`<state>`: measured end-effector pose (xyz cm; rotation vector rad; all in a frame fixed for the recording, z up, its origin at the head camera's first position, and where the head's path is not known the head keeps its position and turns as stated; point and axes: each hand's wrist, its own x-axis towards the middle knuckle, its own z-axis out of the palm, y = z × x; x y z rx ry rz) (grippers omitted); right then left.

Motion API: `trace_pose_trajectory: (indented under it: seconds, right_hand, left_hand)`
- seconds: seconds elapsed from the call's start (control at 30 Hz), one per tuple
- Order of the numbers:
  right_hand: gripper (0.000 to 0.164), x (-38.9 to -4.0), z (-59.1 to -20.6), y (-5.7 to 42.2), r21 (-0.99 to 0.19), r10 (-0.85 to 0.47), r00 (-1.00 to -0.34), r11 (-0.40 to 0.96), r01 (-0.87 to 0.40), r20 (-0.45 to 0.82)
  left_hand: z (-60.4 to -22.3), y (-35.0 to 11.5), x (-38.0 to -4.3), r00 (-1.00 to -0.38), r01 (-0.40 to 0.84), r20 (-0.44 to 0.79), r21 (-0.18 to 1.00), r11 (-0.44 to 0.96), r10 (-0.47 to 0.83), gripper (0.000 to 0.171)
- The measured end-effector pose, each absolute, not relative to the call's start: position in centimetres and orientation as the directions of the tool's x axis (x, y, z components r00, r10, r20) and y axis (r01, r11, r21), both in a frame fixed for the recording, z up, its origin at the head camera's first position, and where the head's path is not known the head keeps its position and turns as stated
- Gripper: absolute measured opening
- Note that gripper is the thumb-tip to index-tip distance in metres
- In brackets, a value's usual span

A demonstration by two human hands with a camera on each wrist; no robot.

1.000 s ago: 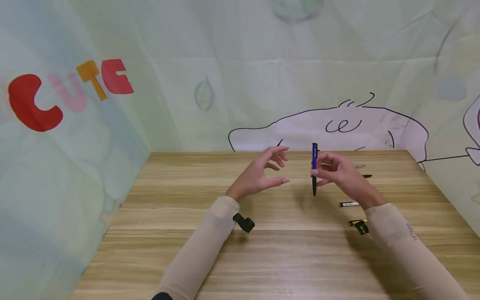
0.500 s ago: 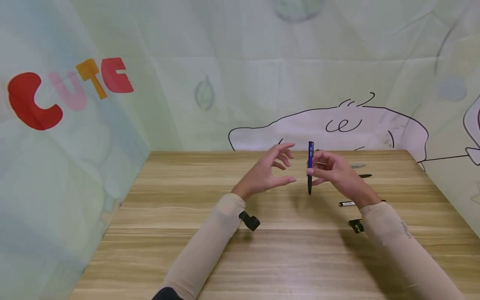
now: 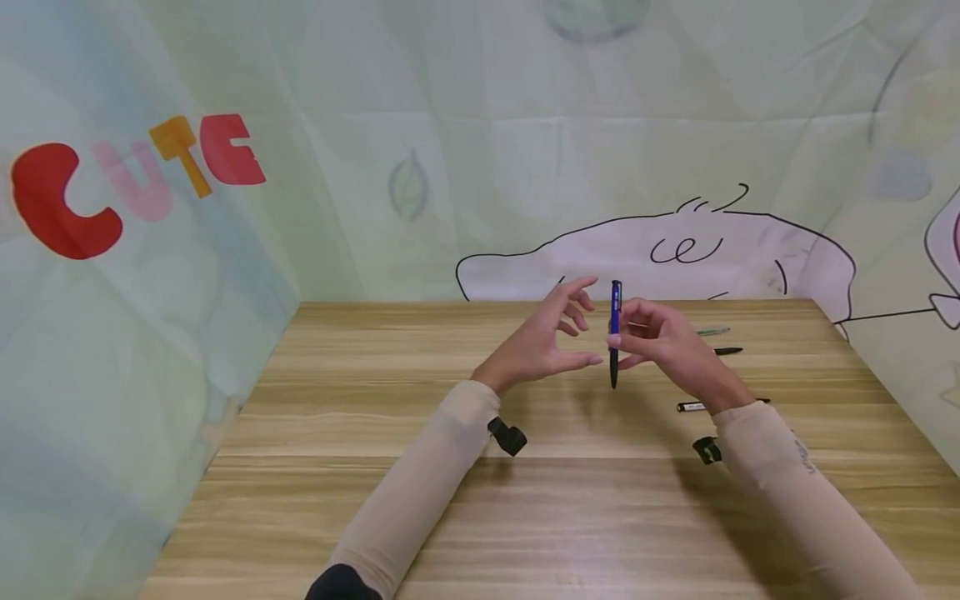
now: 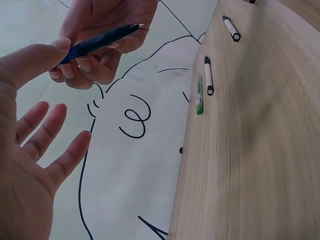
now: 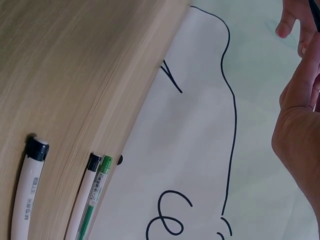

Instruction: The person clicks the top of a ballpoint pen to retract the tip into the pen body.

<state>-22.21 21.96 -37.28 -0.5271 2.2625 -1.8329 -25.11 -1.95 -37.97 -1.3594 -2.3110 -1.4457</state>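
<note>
Above the wooden table, my right hand (image 3: 671,343) pinches a blue pen (image 3: 615,315) between thumb and fingers. The pen stands upright with its black grip end down. Close on its left is my left hand (image 3: 534,343), thumb and fingers spread apart and holding nothing. In the left wrist view the thumb of the left hand (image 4: 30,165) overlaps the end of the blue pen (image 4: 107,40); whether they touch I cannot tell. Only part of the right hand (image 5: 300,130) shows in the right wrist view, at the right edge.
On the right of the table (image 3: 420,367) lie a green pen (image 4: 199,96), a white pen with black ends (image 4: 209,76) and another white pen (image 4: 231,28) nearer me. A printed curtain (image 3: 360,167) stands behind. Black wrist cameras (image 3: 510,437) hang at both cuffs.
My left hand has moved right and slightly up, closer to the pen. The right hand has shifted a little left with the blue pen still upright in its fingers.
</note>
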Motion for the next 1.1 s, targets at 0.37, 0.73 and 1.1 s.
trace_pose_trajectory:
  seconds: [0.37, 0.73, 1.1]
  right_hand:
    - [0.04, -22.2, -37.3, 21.6, -0.976, -0.393, -0.916, 0.153, -0.157, 0.086]
    - [0.034, -22.1, -37.4, 21.1, -0.978, -0.393, -0.915, 0.142, -0.153, 0.086]
    - [0.033, -22.0, -37.2, 20.7, -0.978, -0.377, -0.922, 0.145, -0.151, 0.086]
  left_hand:
    - [-37.9, -1.0, -25.4, -0.581, 0.71, 0.485, 0.694, 0.116, 0.653, 0.108]
    - [-37.8, -0.7, -25.2, -0.57, 0.709, 0.482, 0.698, 0.101, 0.665, 0.116]
    - [-37.8, -0.6, -25.5, -0.555, 0.715, 0.492, 0.694, 0.083, 0.671, 0.112]
